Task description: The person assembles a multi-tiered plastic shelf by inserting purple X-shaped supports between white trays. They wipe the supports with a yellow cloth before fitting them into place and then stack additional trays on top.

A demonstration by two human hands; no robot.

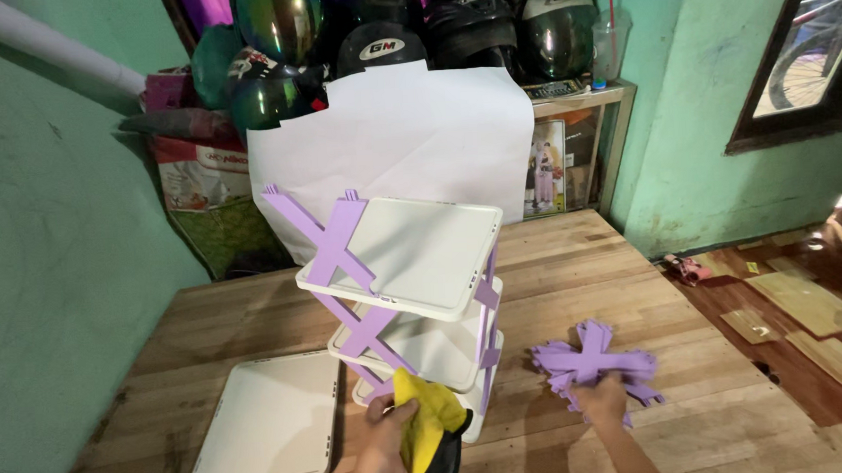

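A small plastic rack (414,294) with white trays and purple X-shaped side pieces stands on the wooden table (574,268). My left hand (385,446) grips a yellow and black cloth (432,435) right at the rack's lowest tray. My right hand (603,401) rests on a pile of loose purple X-shaped pieces (592,360) to the right of the rack, fingers closing on one of them. A loose white tray (264,428) lies flat on the table at the left of my left hand.
A large white sheet (389,143) hangs behind the table, with several dark helmets (374,30) stacked above it. A wooden shelf (578,144) stands at the back right. Wooden boards (803,314) lie on the floor to the right. Green walls surround the table.
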